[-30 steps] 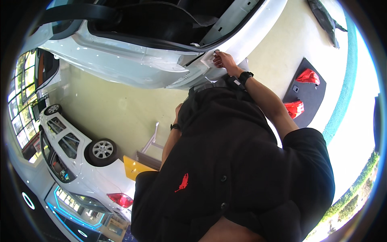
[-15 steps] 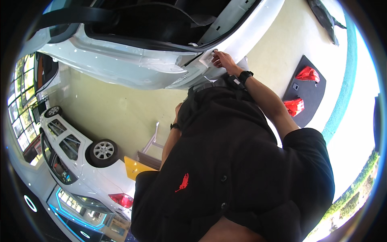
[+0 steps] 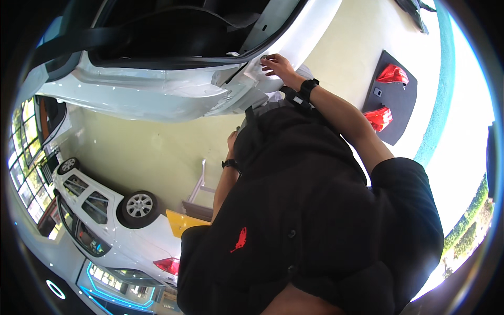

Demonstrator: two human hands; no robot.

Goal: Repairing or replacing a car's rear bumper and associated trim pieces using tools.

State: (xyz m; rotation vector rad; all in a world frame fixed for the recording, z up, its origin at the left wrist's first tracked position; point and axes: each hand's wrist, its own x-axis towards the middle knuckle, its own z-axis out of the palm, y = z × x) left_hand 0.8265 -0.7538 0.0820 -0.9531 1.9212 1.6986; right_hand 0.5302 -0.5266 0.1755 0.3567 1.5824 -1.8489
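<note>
My right hand (image 3: 277,68) is at the rear corner of a white car (image 3: 157,100), beside the rim of its uncovered boot opening (image 3: 173,63). Its bent fingers come together in a pinch at the bodywork; anything small between the fingertips is too small to make out. Below them lies the bare, pale recess (image 3: 252,79) at the car's corner. My left hand (image 3: 232,143) hangs low by my left side, partly hidden by my dark clothing, and its fingers cannot be made out.
On the floor at right, a dark mat (image 3: 401,105) bears two red tail lights, an upper one (image 3: 392,74) and a lower one (image 3: 379,119). Another white car (image 3: 105,205) stands at left. Near my left arm are a yellow panel (image 3: 184,221) and a pale metal frame (image 3: 198,189).
The view has shifted slightly, so the car and mat sit farther left and higher. My right hand stays at the same car corner, and my left hand remains by my side.
</note>
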